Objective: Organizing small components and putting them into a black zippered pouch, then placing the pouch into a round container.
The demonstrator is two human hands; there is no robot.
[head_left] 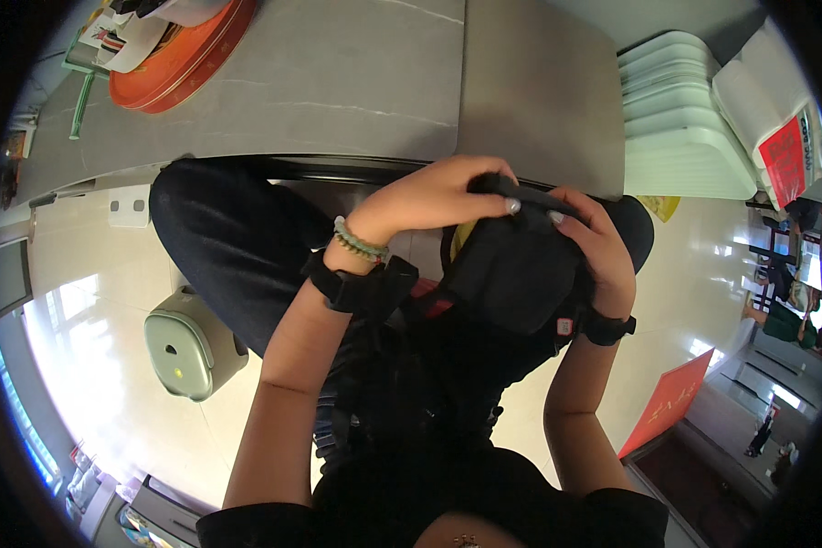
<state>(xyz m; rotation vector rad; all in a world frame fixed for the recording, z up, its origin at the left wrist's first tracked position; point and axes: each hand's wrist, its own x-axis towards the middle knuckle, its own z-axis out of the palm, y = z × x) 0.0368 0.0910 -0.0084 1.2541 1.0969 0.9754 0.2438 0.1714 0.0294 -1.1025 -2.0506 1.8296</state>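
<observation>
A soft black cloth item (pixel 521 283), perhaps a pouch or a cap, is held over my lap, just in front of the table edge. A bit of yellow shows at its left side. My left hand (pixel 443 196) pinches its upper rim from the left, thumb on the near side and fingers partly hidden behind the cloth. My right hand (pixel 601 239) grips the same rim from the right, with the thumb in front. Both hands touch the cloth close together. Black straps wrap both wrists, and a beaded bracelet (pixel 358 241) sits on the left one.
Ahead stands a grey table (pixel 338 82). A round red tray (pixel 187 68) with things on it lies at far left. At right are stacked pale green plastic trays (pixel 671 128) and white wrapped packs (pixel 767 91). A green bin (pixel 183 352) stands on the floor by my left leg.
</observation>
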